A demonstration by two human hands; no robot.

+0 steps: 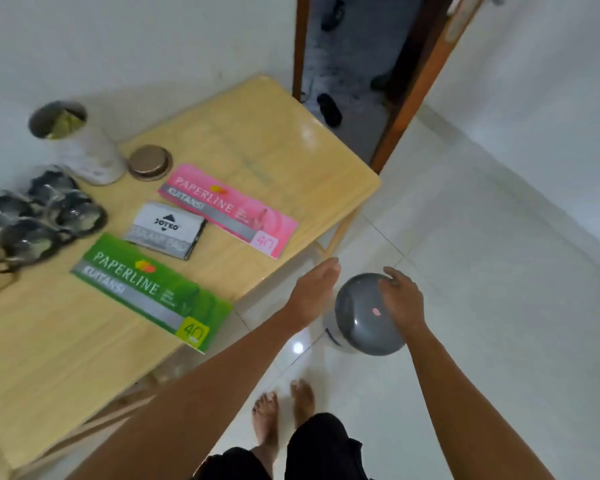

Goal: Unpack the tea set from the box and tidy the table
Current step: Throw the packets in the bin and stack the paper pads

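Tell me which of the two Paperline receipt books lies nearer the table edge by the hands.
The green Paperline book. Its yellow "40" corner reaches the near table edge, close to the left hand. The pink Paperline book lies farther back, beyond the Joyko box.

— What is on the table?
— A receipt book at the near edge, a stamp pad behind it, a second receipt book further right. Cups lie at the left, a canister behind them, its lid just right.
— On the floor?
— A bin, right of the table.
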